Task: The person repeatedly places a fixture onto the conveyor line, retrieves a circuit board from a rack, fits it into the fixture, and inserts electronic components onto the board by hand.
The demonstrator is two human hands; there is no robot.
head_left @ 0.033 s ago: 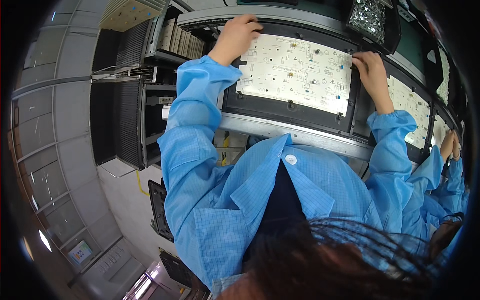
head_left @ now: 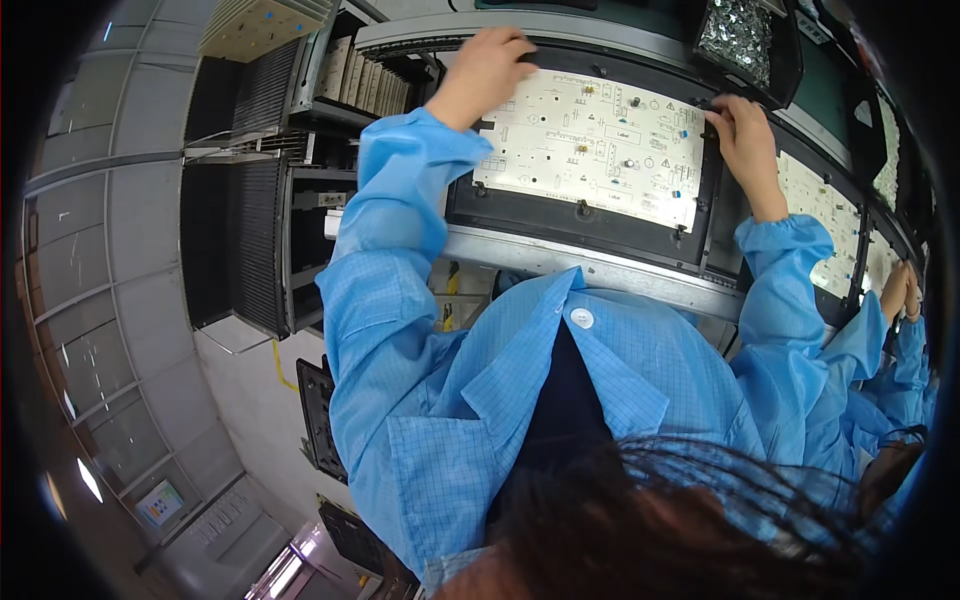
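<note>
A cream circuit board (head_left: 560, 165) with printed symbols and a few small components lies flat in a black carrier frame (head_left: 640, 236). Small black clips (head_left: 584, 208) stand along the board's edges. My left hand (head_left: 484, 78) is over the board's far left corner, its fingers bent together and hiding what is under them. At the far right corner is my right hand (head_left: 743, 142), thumb and fingers drawn together by the frame's edge. Whatever small part lies between those fingertips is too small to make out.
Metal rails (head_left: 600, 268) run along the near side of the line. To the right are another board in a carrier (head_left: 820, 205) and a co-worker's hands (head_left: 900, 290). A black bin of shiny parts (head_left: 735, 42) stands beyond; a rack of boards (head_left: 365, 82) is at left.
My left hand has shifted slightly to the right along the far edge. My right hand has moved up a little at its corner. The board has stayed put.
</note>
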